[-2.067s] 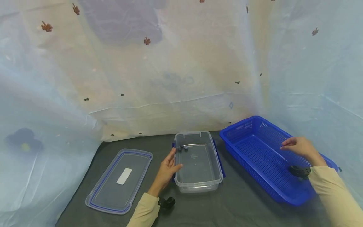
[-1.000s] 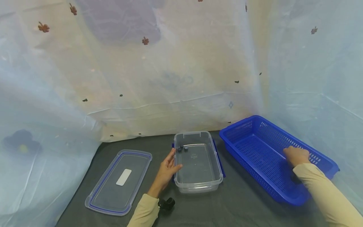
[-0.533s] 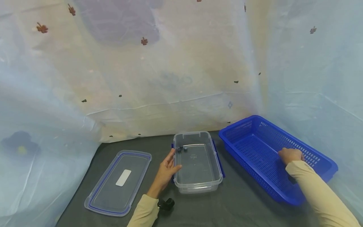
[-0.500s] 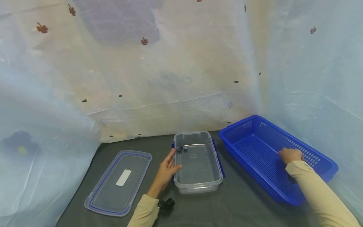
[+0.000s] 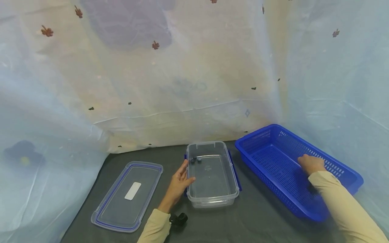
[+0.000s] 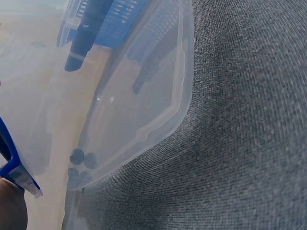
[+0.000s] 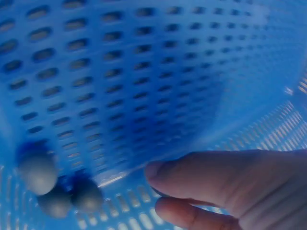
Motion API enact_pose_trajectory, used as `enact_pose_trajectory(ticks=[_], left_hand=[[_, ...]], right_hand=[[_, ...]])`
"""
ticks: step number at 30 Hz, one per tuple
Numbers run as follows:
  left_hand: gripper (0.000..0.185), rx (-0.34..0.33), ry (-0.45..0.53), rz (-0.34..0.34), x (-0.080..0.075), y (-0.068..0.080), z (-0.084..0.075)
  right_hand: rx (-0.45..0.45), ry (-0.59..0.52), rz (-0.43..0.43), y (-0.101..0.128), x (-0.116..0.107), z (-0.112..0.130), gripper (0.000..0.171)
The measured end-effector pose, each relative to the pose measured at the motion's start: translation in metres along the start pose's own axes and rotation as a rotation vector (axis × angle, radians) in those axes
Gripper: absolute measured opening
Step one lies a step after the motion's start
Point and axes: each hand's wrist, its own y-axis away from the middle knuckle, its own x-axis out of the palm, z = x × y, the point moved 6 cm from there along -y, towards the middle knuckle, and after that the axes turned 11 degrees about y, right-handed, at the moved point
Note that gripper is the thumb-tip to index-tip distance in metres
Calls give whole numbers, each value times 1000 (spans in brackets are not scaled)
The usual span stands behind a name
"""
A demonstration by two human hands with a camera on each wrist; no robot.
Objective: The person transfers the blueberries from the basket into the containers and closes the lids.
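In the head view my left hand (image 5: 177, 184) rests against the left side of a clear plastic box (image 5: 212, 199), thumb at its rim and fingers fairly straight. Two small dark round balls (image 5: 199, 160) lie in the box's far left corner. Through the clear wall, the left wrist view shows dark balls (image 6: 76, 156) with reflections. My right hand (image 5: 311, 164) reaches down into a blue slotted basket (image 5: 261, 172), fingers hidden in the head view. Its thumb and a finger come close together near several greyish balls (image 7: 38, 172) in the right wrist view; whether they pinch anything is unclear.
A clear lid (image 5: 118, 212) with a blue seal and white label (image 5: 132, 191) lies left of the box. Blue clips (image 5: 234, 170) hang at the box's sides. A patterned sheet (image 5: 182, 84) rises behind the dark tabletop (image 5: 225, 226).
From above the basket, my right hand has gone down into it, shifted left and curled in the head view. My left hand has stayed at the box.
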Motion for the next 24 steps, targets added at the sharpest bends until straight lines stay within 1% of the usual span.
enact_pose_trajectory(ticks=[3,8,10,12,15,17,21,22,24], left_hand=[[78,-4,0,1,0,0,1],[78,-3,-1,-7,-1,0,2],[78,2,5,-9,-1,0,2],[78,5,4,-7,-1,0,1],[78,2,3,-7,-1,1,1],[78,0,0,-3,0,1,1],[78,2,9,0,0,1,2],[78,4,10,1,0,1,1],[78,6,10,2,0,0,1]], right_hand=[[-20,-35,-17,-1,-9,-1,20],[-17,-122,68,-8,-17,-4,23],[-10,-158,82,-10,-21,-5,22],[-16,-180,72,-12,-25,-7,22],[-35,-205,18,-13,-30,-8,24],[-70,-218,-50,-14,-33,-7,23],[-150,-276,-220,-15,-44,-3,19],[-161,-294,-253,-15,-46,-1,19],[-157,-352,-283,-15,-51,1,22]])
